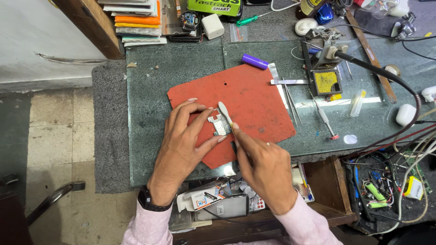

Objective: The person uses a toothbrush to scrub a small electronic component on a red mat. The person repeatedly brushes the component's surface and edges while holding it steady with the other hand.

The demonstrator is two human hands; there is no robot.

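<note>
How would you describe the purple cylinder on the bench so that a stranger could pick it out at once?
Start at the red mat in the middle of the grey-green bench top. Just past its far edge lies the purple cylinder, on its side. It is the only purple thing there, beside a flat metal strip.

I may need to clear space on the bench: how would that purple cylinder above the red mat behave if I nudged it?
The purple cylinder lies on its side on the smooth glass top, so it would probably roll. Its small size suggests it is light and would shift easily. Its skin looks smooth and glossy, so possibly slippery to pinch.
</note>
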